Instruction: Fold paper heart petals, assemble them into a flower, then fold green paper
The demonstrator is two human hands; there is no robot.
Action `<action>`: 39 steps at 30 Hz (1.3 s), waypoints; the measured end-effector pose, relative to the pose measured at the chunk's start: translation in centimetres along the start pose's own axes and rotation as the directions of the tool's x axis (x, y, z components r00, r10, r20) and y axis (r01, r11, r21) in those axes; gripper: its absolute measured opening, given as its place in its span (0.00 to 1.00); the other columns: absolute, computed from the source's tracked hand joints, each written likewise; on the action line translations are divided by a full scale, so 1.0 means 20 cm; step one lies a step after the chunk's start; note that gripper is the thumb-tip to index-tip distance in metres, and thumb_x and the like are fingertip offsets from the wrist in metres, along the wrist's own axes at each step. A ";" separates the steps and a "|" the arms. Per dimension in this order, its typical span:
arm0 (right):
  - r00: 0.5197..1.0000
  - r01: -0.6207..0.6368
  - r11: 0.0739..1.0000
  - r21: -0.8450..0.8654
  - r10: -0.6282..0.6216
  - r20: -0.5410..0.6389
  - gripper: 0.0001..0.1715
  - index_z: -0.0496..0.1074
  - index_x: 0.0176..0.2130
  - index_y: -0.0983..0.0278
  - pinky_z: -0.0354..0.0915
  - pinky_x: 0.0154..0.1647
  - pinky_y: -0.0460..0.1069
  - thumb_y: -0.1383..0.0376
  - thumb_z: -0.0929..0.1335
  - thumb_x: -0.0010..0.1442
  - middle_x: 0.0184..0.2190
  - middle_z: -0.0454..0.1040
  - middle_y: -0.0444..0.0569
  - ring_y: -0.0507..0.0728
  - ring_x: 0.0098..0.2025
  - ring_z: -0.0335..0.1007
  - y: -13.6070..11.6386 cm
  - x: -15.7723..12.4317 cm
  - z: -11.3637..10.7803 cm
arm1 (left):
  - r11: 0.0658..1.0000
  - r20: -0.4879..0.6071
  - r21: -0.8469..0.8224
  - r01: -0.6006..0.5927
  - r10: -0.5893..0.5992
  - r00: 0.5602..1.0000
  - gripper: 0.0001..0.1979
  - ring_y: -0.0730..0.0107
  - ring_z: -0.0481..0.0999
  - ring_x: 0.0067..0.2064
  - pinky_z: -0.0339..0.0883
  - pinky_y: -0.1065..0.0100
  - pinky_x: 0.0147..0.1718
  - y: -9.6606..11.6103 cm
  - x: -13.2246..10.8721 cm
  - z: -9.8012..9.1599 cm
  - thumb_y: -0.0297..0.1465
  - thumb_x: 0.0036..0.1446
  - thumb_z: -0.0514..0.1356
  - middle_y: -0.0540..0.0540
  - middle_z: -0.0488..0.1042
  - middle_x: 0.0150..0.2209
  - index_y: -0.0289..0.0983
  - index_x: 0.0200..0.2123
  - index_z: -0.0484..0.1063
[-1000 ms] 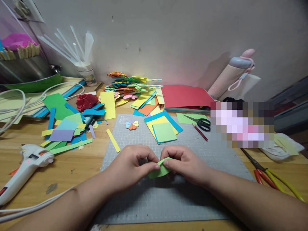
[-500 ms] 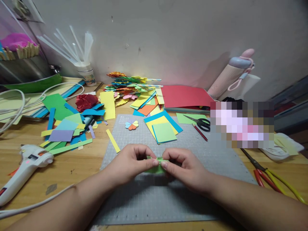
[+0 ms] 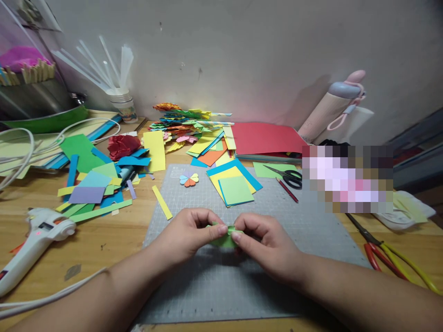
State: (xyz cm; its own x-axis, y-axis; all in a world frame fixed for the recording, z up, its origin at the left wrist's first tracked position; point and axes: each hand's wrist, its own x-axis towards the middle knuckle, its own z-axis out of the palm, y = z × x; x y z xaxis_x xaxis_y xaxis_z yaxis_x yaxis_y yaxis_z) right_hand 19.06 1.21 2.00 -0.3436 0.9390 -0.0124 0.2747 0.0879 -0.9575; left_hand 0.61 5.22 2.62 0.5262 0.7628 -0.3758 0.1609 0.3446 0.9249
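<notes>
A small piece of light green paper is pinched between my two hands above the grey cutting mat. My left hand closes on its left side, thumb on top. From the right, my right hand grips the other side with thumb and curled fingers. The paper's upper edge bends up between the thumbs; the fingers cover much of it. Beyond the hands lie square paper sheets in green, yellow and blue. Left of these sits a small multicoloured paper flower.
Black scissors and a dark red pencil lie at the mat's back right. Red-and-yellow-handled pliers rest at right. On the left are a white glue gun, its cable and paper scraps. A red sheet lies near the wall.
The thumbs have shifted slightly apart, and a little more of the green paper's bent edge shows between them. Both hands keep their hold; everything else stays put.
</notes>
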 end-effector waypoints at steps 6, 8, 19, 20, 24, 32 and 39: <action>1.000 0.003 1.000 0.026 -0.003 -0.006 0.12 0.63 0.25 0.64 0.59 0.27 0.47 0.63 0.63 0.59 0.20 0.65 0.43 0.51 0.24 0.60 -0.01 0.00 0.00 | 1.000 -0.034 0.019 -0.005 0.006 0.999 0.13 0.73 0.62 0.28 0.54 0.70 0.30 0.01 0.00 0.01 0.38 0.45 0.64 0.50 0.68 0.24 0.33 0.24 0.70; 1.000 0.001 0.999 0.032 -0.001 -0.008 0.12 0.63 0.25 0.64 0.59 0.27 0.47 0.63 0.63 0.59 0.20 0.65 0.43 0.51 0.24 0.61 -0.01 0.00 0.00 | 1.000 -0.041 0.025 -0.013 0.014 0.999 0.13 0.73 0.63 0.28 0.54 0.69 0.30 0.01 0.00 0.01 0.38 0.45 0.64 0.50 0.69 0.25 0.33 0.24 0.70; 0.998 -0.043 0.994 0.104 0.047 -0.030 0.13 0.63 0.25 0.64 0.60 0.28 0.48 0.62 0.63 0.59 0.21 0.66 0.43 0.51 0.25 0.62 -0.01 0.00 0.02 | 0.990 -0.117 0.106 -0.089 0.102 0.988 0.12 0.73 0.65 0.29 0.57 0.70 0.31 0.01 -0.03 0.06 0.38 0.51 0.60 0.51 0.68 0.25 0.35 0.24 0.67; 0.998 -0.055 0.990 0.132 0.059 -0.028 0.12 0.64 0.25 0.64 0.61 0.28 0.48 0.62 0.64 0.59 0.21 0.66 0.43 0.51 0.25 0.63 -0.01 0.00 0.03 | 0.988 -0.127 0.111 -0.107 0.121 0.985 0.12 0.73 0.65 0.29 0.57 0.70 0.31 0.01 -0.03 0.07 0.37 0.51 0.59 0.51 0.68 0.25 0.35 0.24 0.66; 0.990 -0.138 0.945 0.298 0.143 0.007 0.12 0.63 0.26 0.64 0.62 0.28 0.48 0.61 0.64 0.58 0.20 0.65 0.42 0.51 0.24 0.65 -0.02 0.01 0.02 | 0.992 -0.092 0.034 -0.119 0.121 0.988 0.13 0.74 0.64 0.28 0.56 0.71 0.30 0.00 -0.02 0.06 0.39 0.52 0.59 0.52 0.67 0.24 0.35 0.25 0.66; 0.988 -0.153 0.961 0.232 0.148 0.038 0.11 0.63 0.25 0.65 0.56 0.27 0.46 0.62 0.65 0.57 0.21 0.62 0.41 0.50 0.25 0.59 -0.02 0.02 0.01 | 0.995 -0.011 0.075 -0.070 0.071 0.997 0.10 0.76 0.60 0.25 0.53 0.73 0.24 0.02 -0.02 0.04 0.35 0.49 0.60 0.54 0.63 0.23 0.34 0.28 0.67; 0.988 -0.152 0.953 0.262 0.156 0.004 0.10 0.63 0.26 0.64 0.53 0.25 0.45 0.62 0.65 0.55 0.21 0.59 0.39 0.49 0.24 0.53 -0.02 0.05 -0.01 | 0.973 0.023 0.190 -0.128 0.126 0.992 0.07 0.74 0.63 0.27 0.58 0.71 0.27 0.02 -0.02 0.04 0.33 0.50 0.59 0.52 0.65 0.24 0.35 0.27 0.67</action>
State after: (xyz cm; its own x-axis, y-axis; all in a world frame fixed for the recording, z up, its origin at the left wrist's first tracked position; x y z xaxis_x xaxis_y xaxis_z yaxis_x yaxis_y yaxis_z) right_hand 18.70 2.08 2.46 -0.3004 0.9398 -0.1631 0.0788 -0.1459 -0.9861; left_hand 1.05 4.56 3.14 0.5610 0.7877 -0.2547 0.2475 0.1340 0.9596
